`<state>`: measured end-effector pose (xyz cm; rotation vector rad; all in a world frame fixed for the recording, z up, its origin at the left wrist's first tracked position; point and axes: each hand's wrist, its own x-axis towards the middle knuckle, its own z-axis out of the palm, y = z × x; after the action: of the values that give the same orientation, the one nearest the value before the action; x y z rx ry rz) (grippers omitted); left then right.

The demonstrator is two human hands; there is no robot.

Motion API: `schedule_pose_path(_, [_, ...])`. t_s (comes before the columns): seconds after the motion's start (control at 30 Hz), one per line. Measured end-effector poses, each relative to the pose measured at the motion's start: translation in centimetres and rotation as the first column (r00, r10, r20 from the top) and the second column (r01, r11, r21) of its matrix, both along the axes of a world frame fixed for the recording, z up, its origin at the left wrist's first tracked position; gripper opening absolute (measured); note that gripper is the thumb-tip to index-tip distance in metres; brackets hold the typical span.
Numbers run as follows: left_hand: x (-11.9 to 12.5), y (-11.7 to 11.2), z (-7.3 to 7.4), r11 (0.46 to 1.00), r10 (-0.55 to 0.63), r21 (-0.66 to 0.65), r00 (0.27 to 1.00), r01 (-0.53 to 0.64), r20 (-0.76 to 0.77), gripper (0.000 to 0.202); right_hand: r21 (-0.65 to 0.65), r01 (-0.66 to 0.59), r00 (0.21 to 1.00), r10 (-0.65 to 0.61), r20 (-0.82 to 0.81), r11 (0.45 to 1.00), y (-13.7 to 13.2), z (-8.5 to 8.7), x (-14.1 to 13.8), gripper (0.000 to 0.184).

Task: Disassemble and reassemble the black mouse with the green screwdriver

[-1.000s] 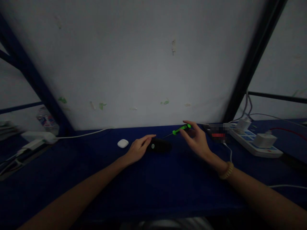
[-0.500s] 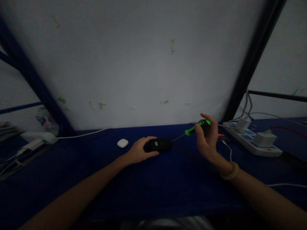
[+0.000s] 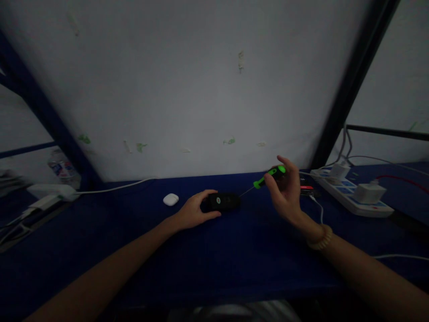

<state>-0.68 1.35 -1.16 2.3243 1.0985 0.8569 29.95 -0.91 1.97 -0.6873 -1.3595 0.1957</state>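
Green and black plastic marks the small screwdriver (image 3: 271, 175), held up in the right hand (image 3: 284, 192) above the dark blue tabletop (image 3: 254, 268). From where I stand, the thumb and fingers are closed around the handle, gripping it near their tips rather than in a full fist, and its thin shaft slants down and to the left. The tip comes close to the black oblong object (image 3: 224, 201), though I can't see it touching. That object lies on the tabletop under the left hand (image 3: 195, 211), whose fingers (image 3: 209, 195) curve over its left end, holding it lightly rather than clenching it.

The worry is that narrow gap. A fingertip grip gives little control, so if the shaft met that smooth-looking shell, it could skid and jab the left fingers, which sit close to the tip's line. The same loose hold could let the screwdriver twist or drop, and a rounded handle may roll on the tabletop. Held so lightly, the object could also slide under pressure and knock the white earbud case (image 3: 170, 200) just left of the left hand. The white cable (image 3: 317, 208) running just beyond the right wrist could snag it, and the dim room makes the tip hard to judge.
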Motion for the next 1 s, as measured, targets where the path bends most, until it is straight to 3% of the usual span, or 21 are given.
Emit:
schedule_pose_path(0.1, [0.0,0.1,0.0,1.000,-0.014,-0.011,1.000,0.014,0.005,0.070,0.009,-0.072,0.997,0.072,-0.024,0.997,-0.1,0.0,-0.1,0.060])
schedule_pose_path(0.23, [-0.1,0.1,0.0,1.000,-0.014,-0.020,1.000,0.014,0.000,0.071,-0.003,-0.108,0.994,0.108,0.005,0.994,0.1,-0.2,0.2,0.048])
schedule_pose_path(0.6, [-0.1,-0.5,0.5,0.997,-0.072,0.011,0.997,0.073,-0.034,0.068,0.010,-0.119,0.986,0.117,0.115,0.993,-0.5,0.0,0.5,0.049])
schedule_pose_path(1.0, [0.2,-0.9,0.6,0.995,-0.103,-0.018,0.993,0.102,-0.061,0.067,0.056,-0.143,0.985,0.137,0.102,0.988,-1.2,0.5,0.3,0.046])
